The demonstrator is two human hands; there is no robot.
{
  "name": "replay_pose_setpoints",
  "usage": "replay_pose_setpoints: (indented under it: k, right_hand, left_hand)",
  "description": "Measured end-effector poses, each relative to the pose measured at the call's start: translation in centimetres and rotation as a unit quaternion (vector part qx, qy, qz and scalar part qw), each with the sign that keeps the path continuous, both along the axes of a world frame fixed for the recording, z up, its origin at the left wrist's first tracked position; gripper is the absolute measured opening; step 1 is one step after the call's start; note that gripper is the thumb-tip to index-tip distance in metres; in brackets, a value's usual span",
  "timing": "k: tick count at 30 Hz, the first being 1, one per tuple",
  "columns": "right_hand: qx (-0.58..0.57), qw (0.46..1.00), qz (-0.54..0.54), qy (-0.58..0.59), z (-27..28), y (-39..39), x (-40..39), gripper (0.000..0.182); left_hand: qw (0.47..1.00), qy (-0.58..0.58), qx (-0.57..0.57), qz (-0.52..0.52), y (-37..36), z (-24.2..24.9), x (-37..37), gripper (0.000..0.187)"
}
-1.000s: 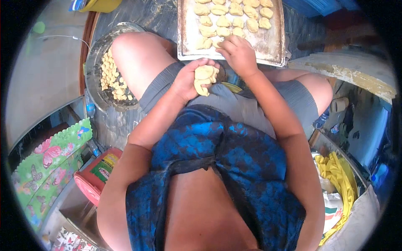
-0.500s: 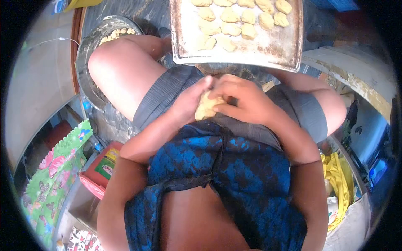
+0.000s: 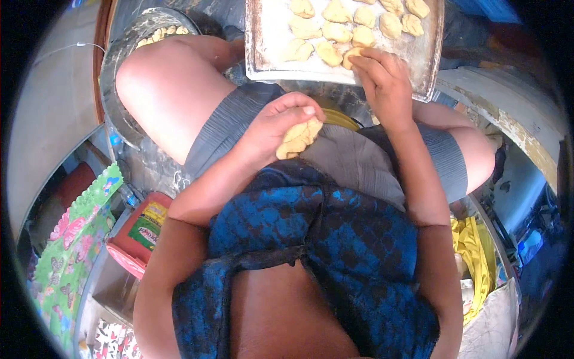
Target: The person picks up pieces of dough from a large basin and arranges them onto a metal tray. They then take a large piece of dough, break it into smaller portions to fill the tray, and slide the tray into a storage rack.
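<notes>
My left hand (image 3: 276, 127) is closed around a lump of yellow dough (image 3: 298, 139), held above my lap. My right hand (image 3: 384, 81) reaches over the near edge of a floured metal baking tray (image 3: 281, 73). Its fingertips are closed on a small dough piece (image 3: 351, 58), which touches or nearly touches the tray surface. Several flattened dough pieces (image 3: 336, 32) lie in rough rows on the tray, just beyond that hand.
To the left, a round metal basin (image 3: 122, 60) holding small dough pieces (image 3: 161, 35) sits behind my knee. A red container (image 3: 134, 236) and a green butterfly-patterned cloth (image 3: 75, 239) are at lower left. Yellow plastic (image 3: 475, 263) lies at lower right.
My right hand has moved from the dough in my left hand up to the tray, carrying a small dough piece to the near row. My left hand keeps the larger lump.
</notes>
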State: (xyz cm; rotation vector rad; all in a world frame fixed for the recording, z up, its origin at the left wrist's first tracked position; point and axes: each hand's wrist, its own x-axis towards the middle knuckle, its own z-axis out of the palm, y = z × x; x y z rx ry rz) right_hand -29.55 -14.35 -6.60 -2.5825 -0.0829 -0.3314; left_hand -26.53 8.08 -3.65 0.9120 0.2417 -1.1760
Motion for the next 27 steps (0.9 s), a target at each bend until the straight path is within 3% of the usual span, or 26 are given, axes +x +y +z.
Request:
replay_pose_setpoints:
  k: [3,12,14,15,17,18,20,22,23,26,27]
  right_hand:
    - [-0.010,1.000,-0.019,-0.002,0.1,0.3,-0.1,0.022]
    - [-0.037,0.999,-0.027,-0.003,0.4,1.0,-0.9,0.031]
    - [-0.027,0.999,0.043,-0.005,1.9,2.0,-4.0,0.033]
    - [-0.028,0.999,0.046,-0.006,1.4,1.9,-4.2,0.033]
    - [0.145,0.947,0.078,0.276,-0.1,1.8,-5.5,0.032]
    - [0.147,0.946,0.074,0.278,-2.0,2.1,-5.1,0.032]
    - [0.128,0.837,-0.068,0.528,-6.4,2.5,-3.0,0.033]
    - [0.134,0.839,-0.065,0.523,-7.7,2.8,-1.1,0.033]
    - [0.135,0.844,-0.060,0.515,-6.8,0.8,-3.5,0.033]
    - [0.130,0.871,-0.050,0.472,0.0,-14.9,-24.7,0.033]
    - [0.133,0.879,-0.045,0.456,-1.0,-17.4,-26.5,0.033]
  left_hand:
    - [0.994,0.086,-0.040,0.053,1.3,1.6,0.1,0.020]
    - [0.986,0.111,-0.061,0.109,4.1,1.5,0.3,0.026]
    - [0.957,0.166,-0.171,0.167,4.5,1.8,1.0,0.027]
    - [0.956,0.165,-0.172,0.170,4.8,2.3,1.4,0.027]
    - [0.928,0.157,-0.250,0.229,6.0,3.6,2.1,0.032]
    - [0.931,0.099,-0.264,0.234,6.7,3.9,2.8,0.030]
    - [0.922,-0.019,-0.298,0.246,7.8,4.0,4.4,0.028]
    - [0.900,-0.032,-0.331,0.283,8.6,3.8,5.8,0.027]
    - [0.889,-0.017,-0.347,0.300,8.6,4.2,6.3,0.027]
    - [0.901,-0.121,-0.245,0.338,8.6,3.5,5.2,0.031]
    - [0.904,-0.136,-0.281,0.294,8.6,3.0,5.2,0.033]
